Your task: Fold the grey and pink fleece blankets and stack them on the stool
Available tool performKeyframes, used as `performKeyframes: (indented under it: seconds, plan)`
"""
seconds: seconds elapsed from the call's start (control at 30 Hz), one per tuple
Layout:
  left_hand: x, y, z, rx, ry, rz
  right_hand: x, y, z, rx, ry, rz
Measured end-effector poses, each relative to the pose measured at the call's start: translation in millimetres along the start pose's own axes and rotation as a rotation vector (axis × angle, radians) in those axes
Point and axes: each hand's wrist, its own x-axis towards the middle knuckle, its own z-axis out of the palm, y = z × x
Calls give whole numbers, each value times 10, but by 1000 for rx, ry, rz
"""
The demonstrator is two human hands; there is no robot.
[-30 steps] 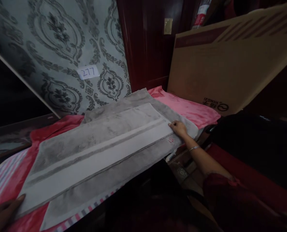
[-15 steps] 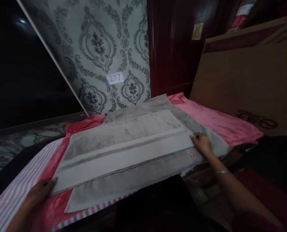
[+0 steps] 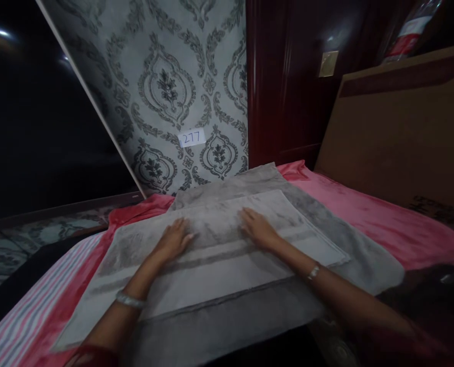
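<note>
A grey towel (image 3: 211, 275) with a paler band lies spread out, folded over on itself, on top of a larger grey cloth (image 3: 349, 244). Flat on the towel's far half rests my left hand (image 3: 175, 238), fingers stretched out. My right hand (image 3: 258, 228) lies on the same half, a little to the right, its fingers also extended and slightly blurred. Neither hand grips anything. Beneath the grey layers shows a pink cloth (image 3: 372, 211), and at the left a striped cloth (image 3: 39, 295) in white, pink and grey.
A dark screen (image 3: 51, 112) leans in at the left. Behind the cloths is a patterned wall (image 3: 166, 97) with a paper label (image 3: 192, 137) reading 277. On the right stand a cardboard box (image 3: 399, 132) and a bottle (image 3: 410, 35) with a red and white label.
Both hands have left the towel's side edges and moved inward and away from me onto its far half. The left hand went right, the right hand went left. The view has shifted slightly.
</note>
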Motion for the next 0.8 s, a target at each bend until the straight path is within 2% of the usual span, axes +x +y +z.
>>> performKeyframes:
  seconds: [0.07,0.13,0.2,0.27,0.37,0.43,0.57,0.6,0.67,0.7,0.8]
  plan:
    - [377,257,32,6,-30,63,284,-351,181,23,-79,-97]
    - [643,432,119,29,-30,58,458,-511,320,28,-127,-161]
    - [783,515,283,70,-28,38,546,-511,424,23,-169,-205]
    - [826,530,493,112,-12,30,593,-402,500,14,-219,-232]
    - [817,499,747,141,19,20,673,-81,524,-6,-281,-229]
    - [819,472,821,141,29,20,734,252,453,-41,-287,-145]
    - [867,433,830,119,40,32,751,1064,173,-157,-254,238]
    - [871,435,824,108,39,33,724,1240,112,-192,-255,376]
    - [847,469,807,78,28,26,649,1507,51,-229,-243,545]
    - [819,498,795,60,21,21,607,1601,57,-235,-235,580]
    - [740,561,739,5,-8,5,495,1829,210,-219,-191,558]
